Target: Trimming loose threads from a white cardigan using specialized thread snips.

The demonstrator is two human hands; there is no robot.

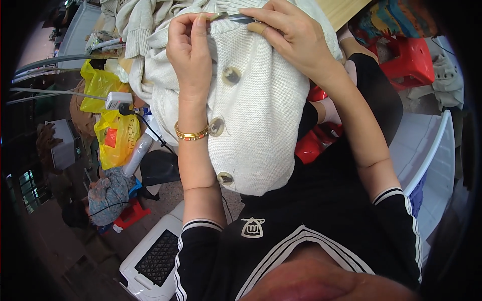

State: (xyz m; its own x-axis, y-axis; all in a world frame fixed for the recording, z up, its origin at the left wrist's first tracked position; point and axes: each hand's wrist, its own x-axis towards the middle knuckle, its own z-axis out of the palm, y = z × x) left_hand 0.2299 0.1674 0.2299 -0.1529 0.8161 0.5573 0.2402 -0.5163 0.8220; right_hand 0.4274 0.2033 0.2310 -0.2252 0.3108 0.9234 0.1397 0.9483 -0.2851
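A cream knit cardigan [261,120] is draped from the table edge over my lap, with several large marbled buttons down its front. One button [231,76] sits just below my hands, another button [216,127] beside my bracelet, and a third button [225,178] near the bottom hem. At the far edge my left hand [193,50] pinches a button [218,16] at the knit between thumb and fingertips. My right hand [296,37] is closed on small dark-handled scissors [241,18], whose metal blade points toward that button. A tan cover wraps one right-hand fingertip.
More cream knitwear [138,30] is heaped at the far left. Yellow plastic bags [116,138] and a white power adapter [118,100] with cables hang left. Red stools [409,60] and a pale plastic bin [427,150] stand right. Another person [111,195] sits at lower left.
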